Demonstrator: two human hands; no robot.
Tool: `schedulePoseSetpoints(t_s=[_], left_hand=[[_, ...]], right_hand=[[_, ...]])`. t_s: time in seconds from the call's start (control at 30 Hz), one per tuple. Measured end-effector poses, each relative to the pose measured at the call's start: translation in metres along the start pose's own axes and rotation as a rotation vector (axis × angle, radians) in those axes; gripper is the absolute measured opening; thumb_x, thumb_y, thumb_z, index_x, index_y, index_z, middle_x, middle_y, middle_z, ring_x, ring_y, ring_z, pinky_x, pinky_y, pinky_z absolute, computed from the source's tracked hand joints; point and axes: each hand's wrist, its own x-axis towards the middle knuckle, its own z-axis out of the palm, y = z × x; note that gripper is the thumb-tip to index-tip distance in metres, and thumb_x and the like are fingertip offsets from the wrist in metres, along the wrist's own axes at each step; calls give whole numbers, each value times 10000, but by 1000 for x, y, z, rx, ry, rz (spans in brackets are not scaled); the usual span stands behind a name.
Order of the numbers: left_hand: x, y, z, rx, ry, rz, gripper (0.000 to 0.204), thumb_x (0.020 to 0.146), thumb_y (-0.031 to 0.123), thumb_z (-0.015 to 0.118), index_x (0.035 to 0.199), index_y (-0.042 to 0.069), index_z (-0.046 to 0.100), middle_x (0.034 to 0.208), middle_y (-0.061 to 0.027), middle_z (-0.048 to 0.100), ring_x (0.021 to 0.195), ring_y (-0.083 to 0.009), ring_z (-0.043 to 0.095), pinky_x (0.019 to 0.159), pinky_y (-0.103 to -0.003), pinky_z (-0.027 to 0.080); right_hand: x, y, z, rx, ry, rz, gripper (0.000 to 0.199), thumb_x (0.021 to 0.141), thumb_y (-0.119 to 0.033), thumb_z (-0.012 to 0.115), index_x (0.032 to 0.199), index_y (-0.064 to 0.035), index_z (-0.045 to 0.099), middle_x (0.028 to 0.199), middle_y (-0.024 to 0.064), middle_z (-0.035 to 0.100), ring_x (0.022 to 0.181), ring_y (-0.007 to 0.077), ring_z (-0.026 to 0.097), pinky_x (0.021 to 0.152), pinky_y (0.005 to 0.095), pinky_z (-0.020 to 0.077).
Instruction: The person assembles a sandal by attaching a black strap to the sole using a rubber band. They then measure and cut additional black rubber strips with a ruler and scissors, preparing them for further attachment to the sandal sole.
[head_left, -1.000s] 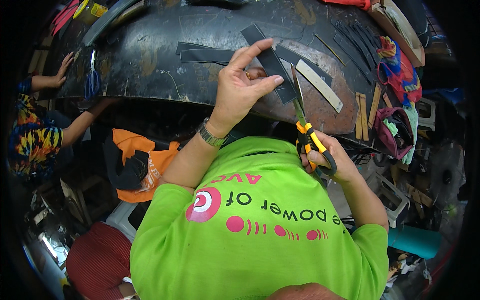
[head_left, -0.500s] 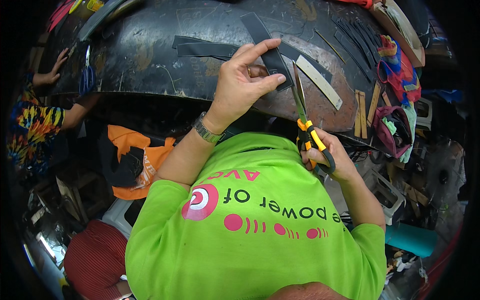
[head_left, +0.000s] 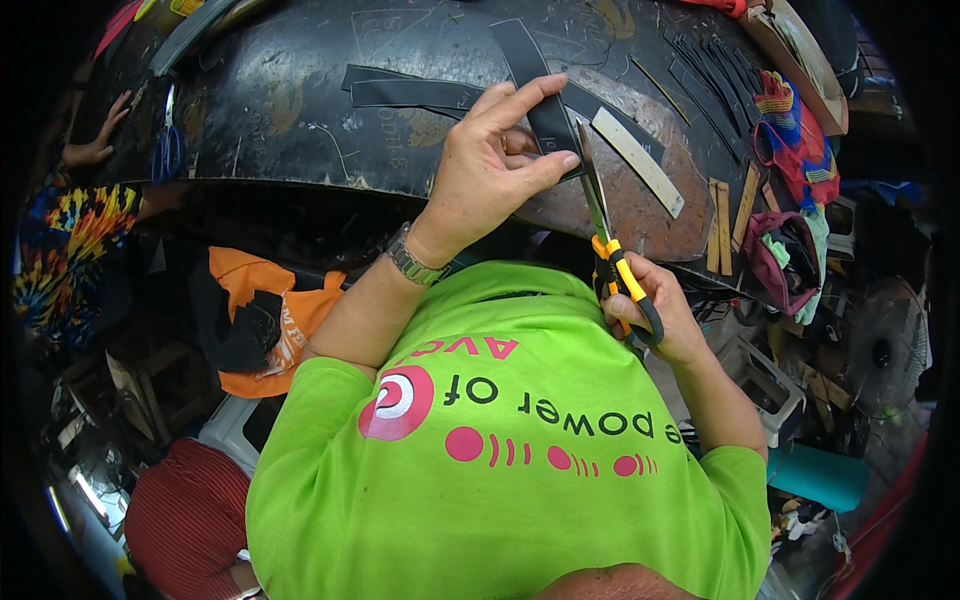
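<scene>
Between thumb and fingers, my left hand [head_left: 497,150] grips a flat black strip [head_left: 525,68], tilted above the table. My right hand [head_left: 660,305] is closed round the yellow-and-black handles of a pair of scissors [head_left: 597,195]. Their blades point away from me, along the right edge of the strip's near end; I cannot tell whether they bite into it. Beyond my left wrist, more black strips [head_left: 415,94] lie overlapping on the table. A pale flat bar [head_left: 637,162] rests just right of the blades, on a brown worn patch.
The dark table [head_left: 280,130] carries thin black strips [head_left: 712,85] and wooden sticks [head_left: 720,225] on the right, beside a colourful cloth [head_left: 800,140] and a maroon pouch [head_left: 790,260]. Blue-handled scissors [head_left: 169,150] lie at the left, near another person's hand [head_left: 98,140]. An orange bag [head_left: 245,275] hangs below.
The scissors' blades have moved slightly left, closer to the strip's edge. Both hands keep their grips. At the left, the other person's arm has drawn back a little.
</scene>
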Motion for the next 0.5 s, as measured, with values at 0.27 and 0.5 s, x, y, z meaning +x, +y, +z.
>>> schedulePoseSetpoints(t_s=[0.27, 0.5], left_hand=[[1, -2, 6, -86, 36, 39, 698, 828, -109, 731, 1470, 13, 486, 1221, -42, 482, 1069, -118, 650, 897, -197, 602], [1, -4, 6, -57, 58, 32, 718, 816, -109, 737, 1477, 16, 486, 1244, -38, 484, 965, -51, 613, 797, -136, 591]], right_hand=[[0, 0, -1, -17, -4, 2, 317, 863, -212, 821, 1031, -62, 599, 795, -44, 565, 651, 26, 539, 572, 194, 459], [1, 2, 1, -15, 26, -18, 290, 868, -210, 815, 983, -76, 585, 791, -57, 557, 647, 9, 522, 537, 178, 451]])
